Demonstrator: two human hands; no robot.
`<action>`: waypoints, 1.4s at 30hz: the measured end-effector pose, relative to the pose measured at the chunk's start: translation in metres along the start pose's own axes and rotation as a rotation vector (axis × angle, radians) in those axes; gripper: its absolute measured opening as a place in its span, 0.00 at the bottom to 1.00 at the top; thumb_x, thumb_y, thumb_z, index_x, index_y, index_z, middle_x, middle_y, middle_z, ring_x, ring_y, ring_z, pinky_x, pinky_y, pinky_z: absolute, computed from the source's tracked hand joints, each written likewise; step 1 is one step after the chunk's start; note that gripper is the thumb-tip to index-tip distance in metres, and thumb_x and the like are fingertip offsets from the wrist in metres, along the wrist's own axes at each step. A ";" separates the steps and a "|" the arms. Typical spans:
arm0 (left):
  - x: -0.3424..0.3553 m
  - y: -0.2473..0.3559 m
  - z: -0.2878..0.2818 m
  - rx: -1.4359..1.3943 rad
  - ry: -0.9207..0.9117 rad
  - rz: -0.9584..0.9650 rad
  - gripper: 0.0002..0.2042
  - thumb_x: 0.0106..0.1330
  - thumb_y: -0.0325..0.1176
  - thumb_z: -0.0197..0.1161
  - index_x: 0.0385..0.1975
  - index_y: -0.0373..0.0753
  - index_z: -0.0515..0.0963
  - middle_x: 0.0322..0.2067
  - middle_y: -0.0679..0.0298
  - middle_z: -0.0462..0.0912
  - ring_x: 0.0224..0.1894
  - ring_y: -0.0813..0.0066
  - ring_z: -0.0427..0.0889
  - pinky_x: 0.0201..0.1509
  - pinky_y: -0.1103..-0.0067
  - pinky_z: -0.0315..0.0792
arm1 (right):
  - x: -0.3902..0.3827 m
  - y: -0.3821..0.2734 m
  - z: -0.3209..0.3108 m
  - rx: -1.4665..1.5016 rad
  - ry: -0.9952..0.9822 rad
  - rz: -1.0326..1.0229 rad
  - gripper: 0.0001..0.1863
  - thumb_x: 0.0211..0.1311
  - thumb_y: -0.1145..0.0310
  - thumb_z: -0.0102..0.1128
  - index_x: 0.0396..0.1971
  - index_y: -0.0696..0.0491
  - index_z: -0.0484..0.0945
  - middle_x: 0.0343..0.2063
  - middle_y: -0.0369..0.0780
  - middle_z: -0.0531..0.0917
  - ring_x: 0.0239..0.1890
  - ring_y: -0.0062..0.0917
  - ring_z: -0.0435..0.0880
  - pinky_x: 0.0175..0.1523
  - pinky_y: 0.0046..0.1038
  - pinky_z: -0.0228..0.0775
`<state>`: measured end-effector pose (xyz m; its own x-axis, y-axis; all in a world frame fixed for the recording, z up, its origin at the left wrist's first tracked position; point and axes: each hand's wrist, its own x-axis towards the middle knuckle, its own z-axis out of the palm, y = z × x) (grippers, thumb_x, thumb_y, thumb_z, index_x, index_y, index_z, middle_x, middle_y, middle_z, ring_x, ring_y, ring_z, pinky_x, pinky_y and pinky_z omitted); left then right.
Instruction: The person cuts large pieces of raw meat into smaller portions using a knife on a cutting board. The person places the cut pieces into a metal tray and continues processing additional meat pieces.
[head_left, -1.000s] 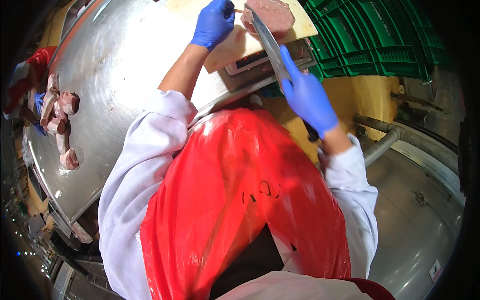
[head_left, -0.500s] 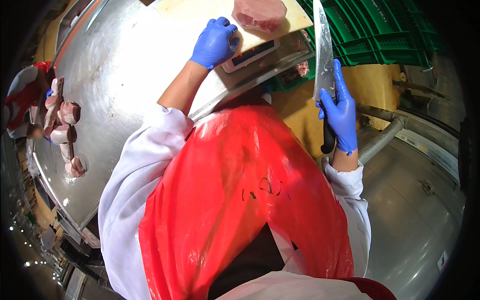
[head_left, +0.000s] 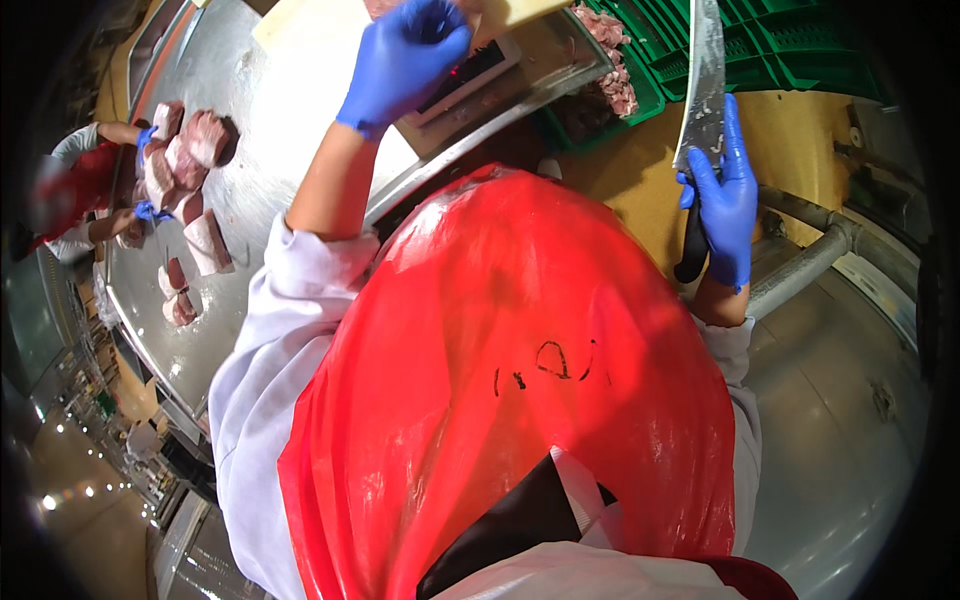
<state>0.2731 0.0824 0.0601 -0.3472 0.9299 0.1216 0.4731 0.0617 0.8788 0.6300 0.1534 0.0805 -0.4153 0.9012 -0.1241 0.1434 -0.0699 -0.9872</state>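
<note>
Stainless steel worktable [head_left: 270,110] is stretching ahead of me, my glossy red plastic apron [head_left: 520,400] filling the lower view. Green slatted plastic crate [head_left: 790,50] is sitting far right, raw pink meat chunks [head_left: 190,160] lying far left. My right hand [head_left: 722,200] is clamping a long steel knife with black handle [head_left: 702,90], blade upright. My left hand [head_left: 400,62], curled, is resting on the pale cutting board [head_left: 320,25]; grip unclear.

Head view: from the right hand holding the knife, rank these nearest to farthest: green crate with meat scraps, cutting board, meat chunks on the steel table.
1. Green crate, just above the right hand and knife.
2. Cutting board, top centre, by the left hand.
3. Meat chunks, far left.
</note>
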 end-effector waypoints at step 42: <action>0.259 -0.013 -0.053 -1.349 0.467 -0.125 0.31 0.62 0.40 0.62 0.65 0.37 0.64 0.62 0.50 0.69 0.64 0.50 0.69 0.71 0.59 0.63 | 0.085 0.007 -0.097 -0.210 -0.231 0.064 0.37 0.70 0.79 0.52 0.76 0.46 0.52 0.24 0.33 0.78 0.22 0.11 0.72 0.25 0.17 0.68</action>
<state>0.1344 0.3031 0.1047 -0.6828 0.7259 -0.0828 -0.6051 -0.4984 0.6208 0.6829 0.2708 0.0726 -0.5887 0.7753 -0.2288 0.3481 -0.0122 -0.9374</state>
